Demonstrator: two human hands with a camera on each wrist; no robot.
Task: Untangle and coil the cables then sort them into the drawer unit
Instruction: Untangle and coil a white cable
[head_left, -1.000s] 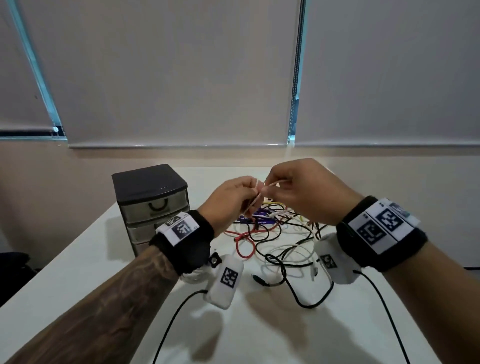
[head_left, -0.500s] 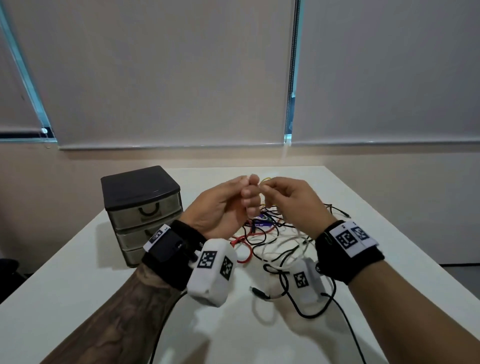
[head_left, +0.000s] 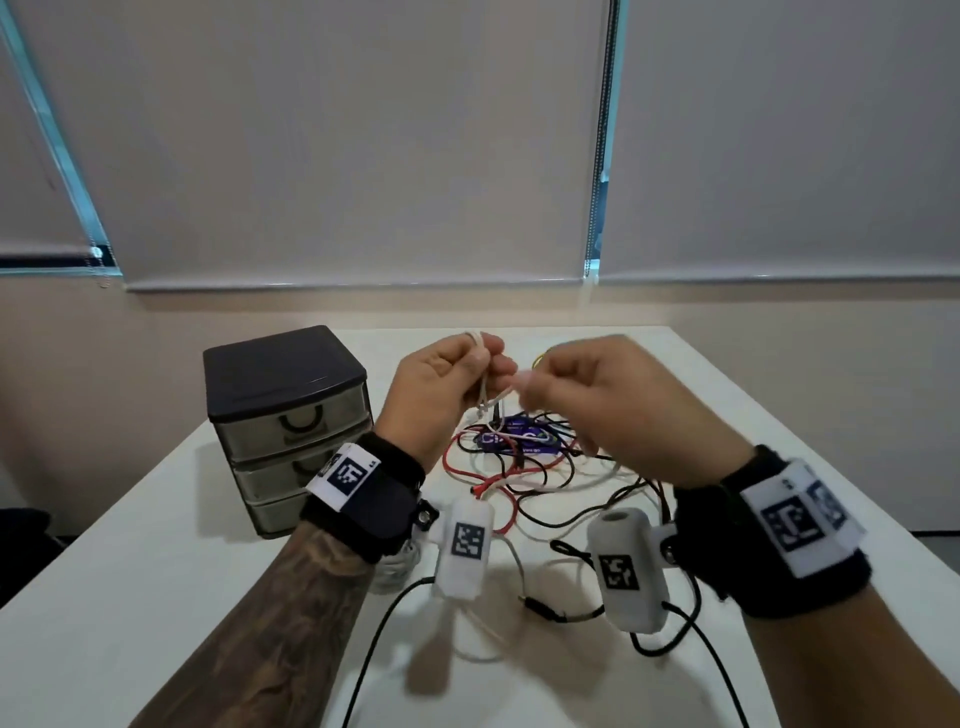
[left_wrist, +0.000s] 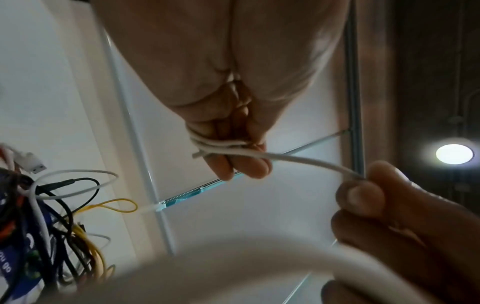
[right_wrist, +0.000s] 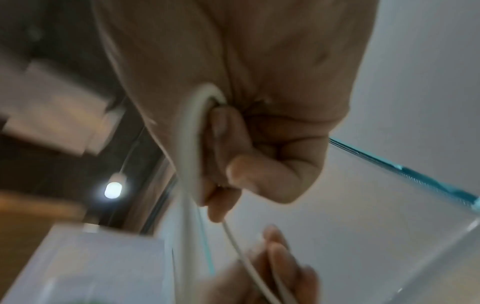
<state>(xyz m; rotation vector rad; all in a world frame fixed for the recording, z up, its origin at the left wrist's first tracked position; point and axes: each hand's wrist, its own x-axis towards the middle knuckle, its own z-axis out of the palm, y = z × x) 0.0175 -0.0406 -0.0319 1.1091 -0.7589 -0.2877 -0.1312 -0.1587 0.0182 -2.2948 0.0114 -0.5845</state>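
A thin white cable (head_left: 483, 387) is wound in loops round the fingers of my left hand (head_left: 488, 369), held above the table. In the left wrist view the loops (left_wrist: 221, 144) cross my fingertips (left_wrist: 233, 164), and the cable runs taut to my right hand (left_wrist: 363, 181). My right hand (head_left: 524, 387) pinches that cable just right of the left hand; the cable (right_wrist: 191, 144) passes through its curled fingers (right_wrist: 228, 154). Below both hands lies a tangle of black, red, white and yellow cables (head_left: 519, 467). The grey drawer unit (head_left: 285, 426), all drawers shut, stands at the left.
A purple packet (head_left: 519, 441) lies under the tangle. A pale coiled cable (head_left: 397, 569) sits on the white table (head_left: 156, 597) beneath my left wrist. Black leads (head_left: 691, 629) trail from the wrist cameras. A wall with blinds stands behind the table.
My hands have drawn slightly apart, the right one pulling the white cable out to the right. White loops now stand above my left fingers.
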